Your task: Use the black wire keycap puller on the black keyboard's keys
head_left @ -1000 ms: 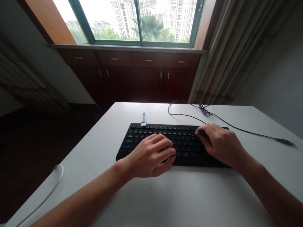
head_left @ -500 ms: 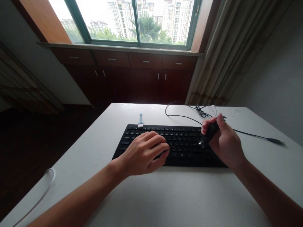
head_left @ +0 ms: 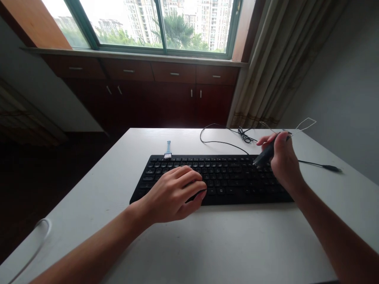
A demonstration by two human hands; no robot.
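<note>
My left hand (head_left: 174,193) lies on the left half of the black keyboard (head_left: 225,179), fingers loosely curled over the keys, thumb at the near edge, gripping nothing. The keyboard sits flat on the white table (head_left: 207,244), its long side running left to right in front of me.

My right hand (head_left: 281,159) is raised above the right end of the keyboard, clear of the keys, and is closed around a keycap puller (head_left: 268,152). The tool's dark handle points down and left toward the keys; its thin wire loops stick out up and to the right of my fingers. I cannot tell whether a keycap sits at the lower end of the handle.

A small brush (head_left: 168,150) rests just beyond the keyboard's far left corner. The keyboard's black cable (head_left: 225,136) curls across the far side of the table and trails off to the right behind my right hand.
</note>
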